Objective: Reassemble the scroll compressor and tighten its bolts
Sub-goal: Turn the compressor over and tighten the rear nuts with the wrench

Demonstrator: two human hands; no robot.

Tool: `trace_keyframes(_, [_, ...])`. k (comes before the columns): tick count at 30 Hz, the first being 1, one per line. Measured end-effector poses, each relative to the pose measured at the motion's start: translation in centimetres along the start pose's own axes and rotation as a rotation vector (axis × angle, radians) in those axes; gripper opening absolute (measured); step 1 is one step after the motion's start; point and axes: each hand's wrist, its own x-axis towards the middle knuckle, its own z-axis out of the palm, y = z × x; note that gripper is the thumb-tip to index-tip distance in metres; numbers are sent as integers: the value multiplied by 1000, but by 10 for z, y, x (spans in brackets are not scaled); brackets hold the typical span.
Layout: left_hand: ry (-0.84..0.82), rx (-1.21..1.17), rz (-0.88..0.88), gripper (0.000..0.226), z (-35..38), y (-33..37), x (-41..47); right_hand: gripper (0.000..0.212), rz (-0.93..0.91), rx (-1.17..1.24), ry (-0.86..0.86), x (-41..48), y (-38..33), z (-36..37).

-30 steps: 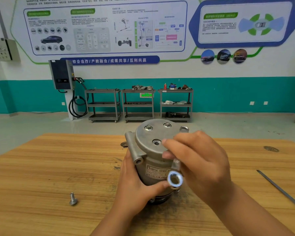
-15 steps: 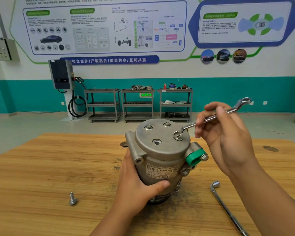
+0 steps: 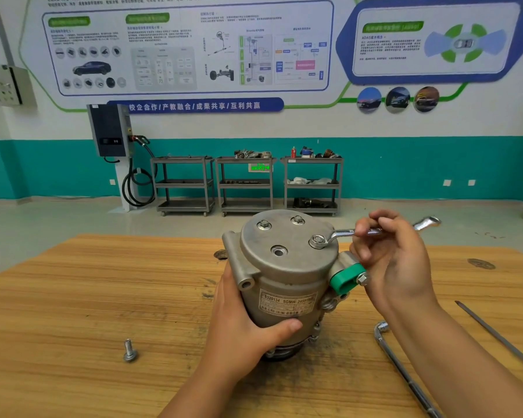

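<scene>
From the head view: clamps the left hand (image 3: 242,327) round the lower body of the scroll compressor (image 3: 284,282), thumb laid across the front just under the label (image 3: 287,303). Pinches the shank of the wrench (image 3: 341,233) in the curled fingers of the right hand (image 3: 396,260), ring end dropped over the bolt (image 3: 318,240) at the right of the end cover. Stands upright about the middle of the wooden table (image 3: 73,297). For a clean turn: press the ring fully down over the hex before pulling, hold the shank level with the cover to prevent a slip, brace hard with the left hand against the twist, and snug only. Judging by the bare hole (image 3: 278,251) at the front of the cover and the loose bolt (image 3: 130,351) standing head-down toward the near left of the table, leave final tightening until after fitting the last one, then go round crosswise. Looks like a dull grey cast-metal cylinder with a flat round cover, far bolts (image 3: 264,224) seated side by side, a mounting ear at the left and a green cap (image 3: 346,277) on the port at the right.
</scene>
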Motion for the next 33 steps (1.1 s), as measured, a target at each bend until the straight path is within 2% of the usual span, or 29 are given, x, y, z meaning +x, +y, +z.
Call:
trace_keyframes(6, [-3, -12, 20, 126, -1, 3, 0, 18, -172, -51, 23, -7, 3, 1])
trace_keyframes(12, [-10, -12, 24, 127, -1, 4, 0, 28, -392, -163, 9, -12, 5, 6])
trace_keyframes(13, [-9, -10, 22, 127, -1, 3, 0, 30, -461, -223, -27, -14, 5, 7])
trace_keyframes(16, [-8, -7, 25, 127, -1, 3, 0, 19, -705, -451, -198, -23, 5, 10])
trace_keyframes(20, [-4, -6, 27, 126, 0, 3, 1, 22, -1096, -976, -415, -35, 6, 18])
trace_keyframes(22, [-11, -11, 26, 123, -1, 3, 1, 24, -1198, -1156, -472, -37, 3, 24])
trace_keyframes(25, [-28, -23, 5, 111, 1, 7, 2, 24, -1208, -1259, -516, -46, 4, 34])
trace_keyframes(29, [-18, -17, -44, 77, 5, 7, 3, 9, -1119, -1357, -610, -60, 14, 40])
trace_keyframes(31, [-57, 56, -46, 57, 6, 1, 3, 12, -1090, -1344, -658, -62, 14, 40])
trace_keyframes(33, [-87, 84, -55, 61, 6, -6, 3, 17, -1103, -1322, -672, -61, 13, 40])
